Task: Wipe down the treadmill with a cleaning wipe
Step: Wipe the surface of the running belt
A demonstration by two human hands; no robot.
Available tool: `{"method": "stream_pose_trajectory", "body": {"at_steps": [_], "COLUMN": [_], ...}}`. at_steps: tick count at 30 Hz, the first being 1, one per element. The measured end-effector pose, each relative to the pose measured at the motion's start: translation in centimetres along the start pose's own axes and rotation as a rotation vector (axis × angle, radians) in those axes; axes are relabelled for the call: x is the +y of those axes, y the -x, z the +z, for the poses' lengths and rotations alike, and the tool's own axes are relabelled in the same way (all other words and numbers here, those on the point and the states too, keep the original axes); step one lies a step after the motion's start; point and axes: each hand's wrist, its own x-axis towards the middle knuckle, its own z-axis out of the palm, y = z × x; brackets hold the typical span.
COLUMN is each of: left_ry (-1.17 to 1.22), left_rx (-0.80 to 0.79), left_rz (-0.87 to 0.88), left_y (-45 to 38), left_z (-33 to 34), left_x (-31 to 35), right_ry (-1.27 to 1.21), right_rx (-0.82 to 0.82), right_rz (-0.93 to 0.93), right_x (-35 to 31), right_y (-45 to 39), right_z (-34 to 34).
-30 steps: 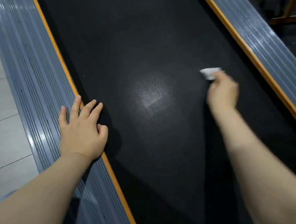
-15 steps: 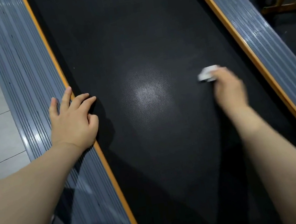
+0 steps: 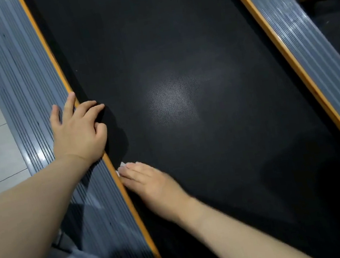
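Right hand [image 3: 151, 183] lies flat, fingers straight, pressing the cleaning wipe [image 3: 122, 165] onto the treadmill belt [image 3: 172, 39], right against the left orange strip [image 3: 51, 58]. Only a white corner of the wipe shows past the fingertips. Left hand [image 3: 78, 130] is open, palm braced on the left side rail [image 3: 25, 96], fingers spilling onto the belt. Advice: keep pressure even, run overlapping passes edge to edge, work the seam by the strip, refold the wipe if it bunches. Shiny patch [image 3: 172, 101] mid-belt is probably light glare.

White wipe [image 3: 122, 165] flat on black treadmill belt [image 3: 172, 39], left edge.
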Motion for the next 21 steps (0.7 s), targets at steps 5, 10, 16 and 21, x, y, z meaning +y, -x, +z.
{"method": "stream_pose_trajectory", "body": {"at_steps": [5, 10, 16, 21], "left_ry": [0.02, 0.03, 0.033, 0.019], "left_rx": [-0.002, 0.001, -0.009, -0.026], "left_rz": [0.007, 0.004, 0.001, -0.001], "left_y": [0.0, 0.0, 0.1, -0.2], "left_z": [-0.1, 0.0, 0.0, 0.1], "left_x": [-0.1, -0.1, -0.2, 0.0], "right_ry": [-0.029, 0.243, 0.206, 0.032], "right_rx": [0.174, 0.537, 0.724, 0.395], "right_rz": [0.221, 0.997, 0.944, 0.408], "right_x": [12.6, 22.8, 18.3, 3.5], "right_y": [1.7, 11.9, 6.3, 2.7], "right_z": [-11.4, -22.6, -15.0, -3.2]}}
